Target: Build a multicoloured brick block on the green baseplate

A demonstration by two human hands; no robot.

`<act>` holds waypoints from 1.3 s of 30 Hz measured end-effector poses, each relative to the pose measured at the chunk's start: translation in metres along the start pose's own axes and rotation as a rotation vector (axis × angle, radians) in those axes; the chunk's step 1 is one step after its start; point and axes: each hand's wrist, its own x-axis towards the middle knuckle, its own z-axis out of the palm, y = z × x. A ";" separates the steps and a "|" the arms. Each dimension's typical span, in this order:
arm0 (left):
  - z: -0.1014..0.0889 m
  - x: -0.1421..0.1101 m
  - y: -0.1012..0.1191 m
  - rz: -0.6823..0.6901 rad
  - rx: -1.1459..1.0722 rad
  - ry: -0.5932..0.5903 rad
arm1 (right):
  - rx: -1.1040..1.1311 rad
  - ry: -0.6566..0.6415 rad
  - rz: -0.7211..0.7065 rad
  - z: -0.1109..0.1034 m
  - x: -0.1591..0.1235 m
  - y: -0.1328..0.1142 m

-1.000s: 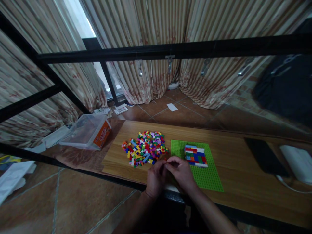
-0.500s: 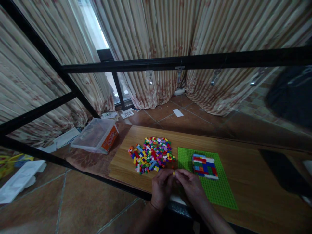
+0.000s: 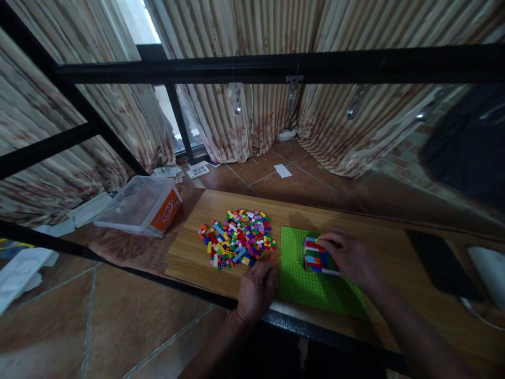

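Note:
My right hand (image 3: 349,258) reaches over a block of stacked toy bricks (image 3: 314,259) in red, blue, white and other colours. Its fingertips pinch a small yellow brick (image 3: 317,241) at the far edge of that block and hide part of the block's right side. Under the block lies a green studded baseplate (image 3: 294,287). My left hand (image 3: 257,289) rests at the table's near side with its fingers curled; whatever is in them is hidden. Just beyond it spreads a pile of loose coloured bricks (image 3: 239,237).
The wooden table (image 3: 189,252) carries a black flat object (image 3: 442,263) and a white item with a cable (image 3: 489,271) at the right. A clear plastic box (image 3: 136,205) stands left of the board. A black metal bar (image 3: 260,68) crosses in front of the curtains.
My right hand has left my left hand and carried the yellow brick right to the stacked block. My left hand has stayed near the pile, its fingers now curled. The view has tilted down slightly.

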 end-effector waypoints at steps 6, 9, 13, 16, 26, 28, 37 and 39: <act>0.000 0.001 0.001 -0.024 0.017 -0.015 | -0.108 -0.133 -0.168 0.001 0.009 0.004; 0.000 0.001 0.002 -0.031 0.017 -0.018 | -0.135 -0.157 -0.204 -0.001 0.011 0.005; -0.001 0.000 0.002 -0.037 0.026 -0.030 | -0.098 -0.204 -0.223 -0.003 0.017 0.005; -0.001 0.001 0.002 -0.038 0.033 -0.036 | -0.068 -0.220 -0.190 -0.003 0.023 0.006; 0.001 0.001 0.001 -0.056 0.042 -0.045 | 0.063 -0.300 0.052 -0.003 0.035 0.017; 0.001 0.000 -0.001 -0.054 0.047 -0.056 | 0.083 -0.280 0.050 -0.005 0.035 0.019; 0.015 0.023 0.029 0.015 0.078 -0.128 | 0.143 -0.193 0.061 -0.002 0.029 0.029; 0.026 0.038 0.040 0.002 0.106 -0.166 | 0.147 -0.177 0.082 -0.001 0.028 0.030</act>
